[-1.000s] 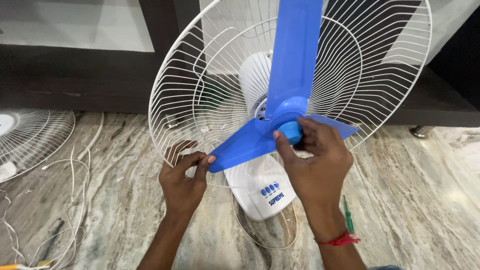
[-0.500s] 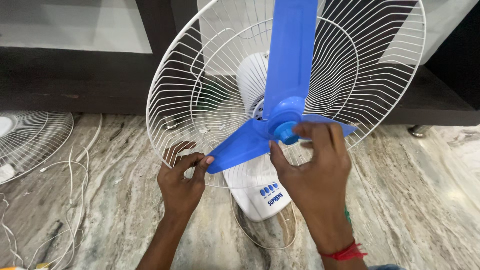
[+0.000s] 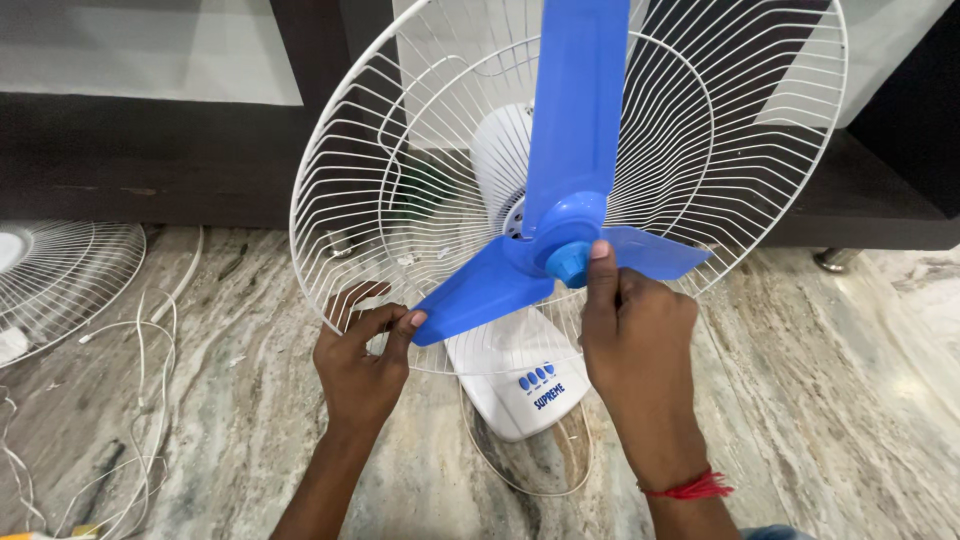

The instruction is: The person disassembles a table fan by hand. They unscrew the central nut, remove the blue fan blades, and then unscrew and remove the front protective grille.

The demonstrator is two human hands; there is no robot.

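A white table fan stands on the marble floor with its rear wire guard in place and no front guard. Its blue three-blade propeller sits on the shaft. My left hand pinches the tip of the lower-left blade against the guard's rim. My right hand grips the small blue round cap at the hub, fingers wrapped around it from the right. The fan's white base with blue buttons shows between my hands.
A second white wire guard lies on the floor at the left, with loose white cable beside it. A dark wooden cabinet runs along the back. Marble floor extends to the right.
My right hand has turned on the hub cap, its wrist rolling so the fingers now close around the cap from the right. The left hand stays on the blade tip.
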